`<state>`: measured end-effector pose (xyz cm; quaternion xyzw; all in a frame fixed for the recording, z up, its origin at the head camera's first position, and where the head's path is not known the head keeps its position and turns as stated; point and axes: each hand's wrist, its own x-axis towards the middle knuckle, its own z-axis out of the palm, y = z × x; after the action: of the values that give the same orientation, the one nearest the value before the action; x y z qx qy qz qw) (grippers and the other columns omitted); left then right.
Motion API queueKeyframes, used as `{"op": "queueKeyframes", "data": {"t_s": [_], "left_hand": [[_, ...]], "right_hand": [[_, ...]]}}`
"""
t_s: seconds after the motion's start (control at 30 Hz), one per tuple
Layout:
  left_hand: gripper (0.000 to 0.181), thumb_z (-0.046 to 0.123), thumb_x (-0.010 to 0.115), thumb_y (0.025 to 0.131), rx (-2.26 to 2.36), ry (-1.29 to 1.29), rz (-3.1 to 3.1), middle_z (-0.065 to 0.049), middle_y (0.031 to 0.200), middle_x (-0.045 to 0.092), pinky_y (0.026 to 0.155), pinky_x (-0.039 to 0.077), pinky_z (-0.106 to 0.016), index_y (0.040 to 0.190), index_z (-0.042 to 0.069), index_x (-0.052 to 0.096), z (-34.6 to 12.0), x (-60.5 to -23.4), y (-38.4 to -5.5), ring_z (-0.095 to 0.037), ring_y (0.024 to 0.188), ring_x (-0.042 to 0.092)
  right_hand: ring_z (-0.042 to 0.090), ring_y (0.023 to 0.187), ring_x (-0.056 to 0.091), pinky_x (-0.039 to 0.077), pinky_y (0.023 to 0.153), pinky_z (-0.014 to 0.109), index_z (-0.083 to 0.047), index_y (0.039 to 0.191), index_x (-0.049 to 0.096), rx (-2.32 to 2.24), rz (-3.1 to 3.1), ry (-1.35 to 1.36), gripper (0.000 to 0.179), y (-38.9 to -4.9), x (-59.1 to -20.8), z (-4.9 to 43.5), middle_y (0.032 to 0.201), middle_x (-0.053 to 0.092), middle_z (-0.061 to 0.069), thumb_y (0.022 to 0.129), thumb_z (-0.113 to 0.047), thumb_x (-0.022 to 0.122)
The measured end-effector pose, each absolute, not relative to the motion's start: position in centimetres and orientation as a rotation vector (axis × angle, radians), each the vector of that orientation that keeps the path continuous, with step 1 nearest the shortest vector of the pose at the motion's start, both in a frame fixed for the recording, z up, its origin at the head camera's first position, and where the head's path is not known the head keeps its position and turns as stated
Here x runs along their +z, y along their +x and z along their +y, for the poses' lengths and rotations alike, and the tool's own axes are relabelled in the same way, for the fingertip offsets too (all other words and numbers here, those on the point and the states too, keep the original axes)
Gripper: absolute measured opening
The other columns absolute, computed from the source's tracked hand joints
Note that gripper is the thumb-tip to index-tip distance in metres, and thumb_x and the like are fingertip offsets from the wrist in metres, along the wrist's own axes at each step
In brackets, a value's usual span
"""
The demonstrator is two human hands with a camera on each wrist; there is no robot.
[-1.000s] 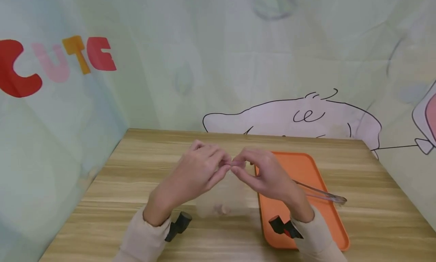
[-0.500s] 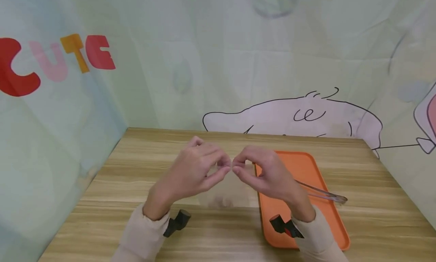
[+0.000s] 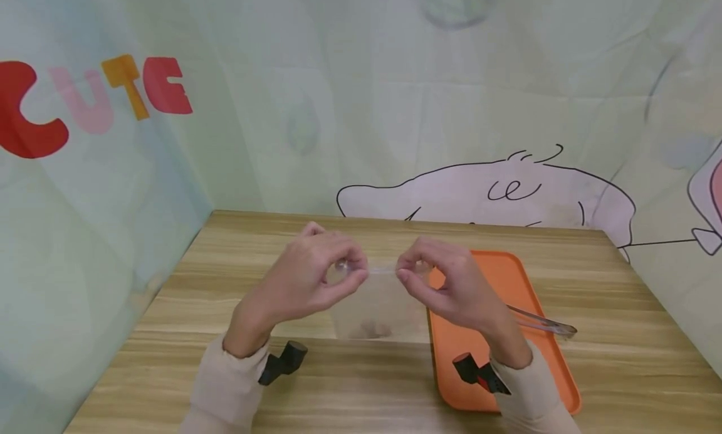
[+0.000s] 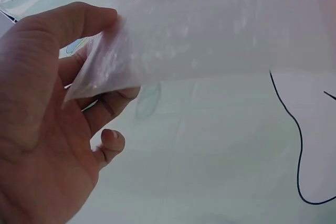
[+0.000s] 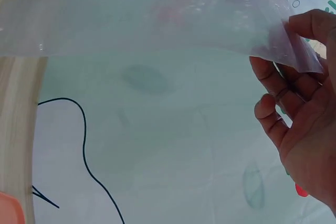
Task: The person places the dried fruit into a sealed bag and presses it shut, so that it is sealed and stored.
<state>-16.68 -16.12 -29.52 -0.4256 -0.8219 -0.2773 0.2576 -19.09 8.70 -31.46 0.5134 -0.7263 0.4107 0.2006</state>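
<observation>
A clear plastic bag (image 3: 383, 302) hangs upright between both hands, a few small brownish pieces (image 3: 369, 329) lying at its bottom. At the upper edge, my left hand (image 3: 313, 271) pinches the bag on the left between thumb and index finger. My right hand (image 3: 451, 283) pinches the same edge a short way to the right. In the left wrist view, a corner of the bag (image 4: 100, 66) sticks out past the thumb, with the other fingers loosely bent behind it. The right wrist view shows the opposite corner of the bag (image 5: 294, 51) in the right hand's pinch.
On the right of the wooden table (image 3: 225, 384) lies an orange tray (image 3: 468, 393), partly behind the right forearm. Metal tongs (image 3: 544, 325) rest across it, their end reaching over its right rim. A printed cloth (image 3: 271, 139) rises behind the table.
Both hands have moved apart along the bag's upper edge, the left one leftward and the right one rightward. A gap with the bag's edge in it now shows between them.
</observation>
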Motion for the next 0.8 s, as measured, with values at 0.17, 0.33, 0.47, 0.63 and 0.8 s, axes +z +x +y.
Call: {"op": "queueKeyframes", "data": {"t_s": [0.17, 0.33, 0.47, 0.63, 0.8], "left_hand": [[0.009, 0.011, 0.073, 0.086, -0.687, -1.214, -2.187, 0.010, 0.077, 0.063, 0.075, 0.037, -0.033, 0.083, 0.016, 0.066, -15.3, -29.5, -16.7, -0.005, 0.073, 0.060], [0.008, 0.014, 0.072, 0.086, -0.683, -1.187, -2.214, 0.012, 0.076, 0.061, 0.075, 0.036, -0.032, 0.081, 0.017, 0.066, -14.7, -29.6, -16.5, -0.004, 0.073, 0.058], [0.007, 0.015, 0.072, 0.085, -0.711, -1.181, -2.227, 0.013, 0.077, 0.062, 0.076, 0.037, -0.032, 0.082, 0.018, 0.066, -14.5, -29.7, -16.4, -0.002, 0.074, 0.057], [0.009, 0.014, 0.074, 0.085, -0.736, -1.194, -2.195, 0.012, 0.075, 0.062, 0.074, 0.037, -0.031, 0.082, 0.017, 0.067, -14.5, -29.8, -16.4, -0.001, 0.071, 0.056], [0.011, 0.012, 0.075, 0.083, -0.774, -1.183, -2.189, 0.013, 0.075, 0.063, 0.073, 0.037, -0.031, 0.081, 0.017, 0.066, -14.7, -29.8, -16.3, 0.000, 0.070, 0.057]], "right_hand": [[0.007, 0.076, 0.058, 0.052, 0.068, 0.026, -0.011, 0.090, 0.068, 1.065, -2.004, 1.475, 0.011, -19.0, -31.5, 8.2, 0.083, 0.064, -0.006, 0.098, -0.017, 0.064], [0.007, 0.072, 0.058, 0.051, 0.066, 0.023, -0.011, 0.086, 0.067, 0.974, -1.968, 1.451, 0.026, -18.8, -31.5, 7.7, 0.078, 0.062, -0.005, 0.104, -0.027, 0.056], [0.007, 0.071, 0.058, 0.050, 0.065, 0.023, -0.011, 0.086, 0.066, 0.990, -1.963, 1.448, 0.027, -18.6, -31.5, 7.8, 0.077, 0.062, -0.005, 0.103, -0.029, 0.057], [0.007, 0.074, 0.059, 0.051, 0.067, 0.028, -0.012, 0.091, 0.067, 1.166, -2.013, 1.489, 0.010, -18.8, -31.5, 8.3, 0.083, 0.065, -0.006, 0.099, -0.018, 0.066], [0.008, 0.074, 0.054, 0.045, 0.068, 0.029, -0.015, 0.090, 0.063, 1.200, -2.047, 1.485, 0.013, -18.8, -31.4, 8.9, 0.083, 0.061, -0.008, 0.092, -0.003, 0.068]]}}
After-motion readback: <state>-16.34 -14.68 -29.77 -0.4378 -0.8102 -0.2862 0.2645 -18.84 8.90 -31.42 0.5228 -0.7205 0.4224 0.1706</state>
